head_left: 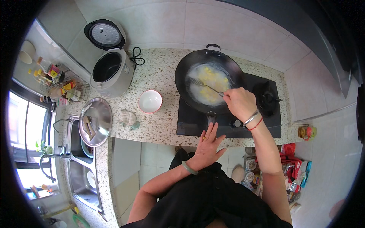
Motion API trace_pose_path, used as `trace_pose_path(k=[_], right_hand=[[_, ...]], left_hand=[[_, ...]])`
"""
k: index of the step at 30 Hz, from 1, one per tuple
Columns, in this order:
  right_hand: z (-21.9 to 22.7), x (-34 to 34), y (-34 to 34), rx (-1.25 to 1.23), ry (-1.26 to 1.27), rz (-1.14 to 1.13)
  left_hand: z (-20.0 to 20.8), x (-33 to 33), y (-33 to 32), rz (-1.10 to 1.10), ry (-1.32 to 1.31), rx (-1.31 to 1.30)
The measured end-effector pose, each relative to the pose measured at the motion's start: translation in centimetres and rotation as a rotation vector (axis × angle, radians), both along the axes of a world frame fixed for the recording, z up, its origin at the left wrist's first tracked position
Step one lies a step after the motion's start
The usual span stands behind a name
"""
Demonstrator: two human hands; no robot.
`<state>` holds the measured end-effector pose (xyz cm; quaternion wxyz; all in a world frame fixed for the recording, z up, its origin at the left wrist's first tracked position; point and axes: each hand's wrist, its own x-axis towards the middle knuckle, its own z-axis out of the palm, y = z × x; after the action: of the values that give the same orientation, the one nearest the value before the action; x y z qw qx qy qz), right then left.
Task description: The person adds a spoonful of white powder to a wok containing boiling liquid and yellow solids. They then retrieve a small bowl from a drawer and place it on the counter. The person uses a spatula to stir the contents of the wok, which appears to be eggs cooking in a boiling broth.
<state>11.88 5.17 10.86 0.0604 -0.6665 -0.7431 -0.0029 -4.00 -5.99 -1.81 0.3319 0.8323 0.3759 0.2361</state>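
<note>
A black wok [182,89] sits on the stove, with pale liquid and yellow pieces, perhaps egg [213,85], inside. My right hand [240,102] is closed around the handle of a metal slotted spatula [196,81], whose head dips into the liquid at the left of the wok. A silver bangle and a red string circle that wrist. At the counter's front edge, my left hand [208,148] is open, fingers spread and pointing to the wok's long handle [211,120]. Whether its fingertips touch that handle, I cannot tell.
A black cooktop [190,125] lies under the wok, with a bare burner [268,98] at right. Leftward are a white bowl [150,101], a clear jar [128,118], an open rice cooker [110,72], a steel lid [96,121] and a sink [83,182]. A range hood [304,30] overhangs.
</note>
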Motion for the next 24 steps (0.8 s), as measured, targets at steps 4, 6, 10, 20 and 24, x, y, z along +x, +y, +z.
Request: trace_pose_path(k=[4, 6, 10, 20, 24], right_hand=[[-0.4, 1.4, 0.9, 0.049, 0.045, -0.074], [0.6, 2.2, 0.3, 0.031, 0.046, -0.099], [5.3, 4.1, -2.3, -0.057, 0.096, -0.174], [9.5, 4.9, -4.8, -0.275, 0.181, -0.065], [7.1, 3.9, -3.7, -0.306, 0.288, -0.009]], left_hand=[[0.1, 0.0, 0.0, 0.002, -0.006, 0.001], [0.1, -0.1, 0.1, 0.007, -0.005, 0.003], [0.4, -0.1, 0.0, 0.006, -0.008, 0.004], [0.3, 0.0, 0.1, 0.004, -0.035, 0.019], [0.3, 0.0, 0.1, 0.003, -0.009, 0.018]])
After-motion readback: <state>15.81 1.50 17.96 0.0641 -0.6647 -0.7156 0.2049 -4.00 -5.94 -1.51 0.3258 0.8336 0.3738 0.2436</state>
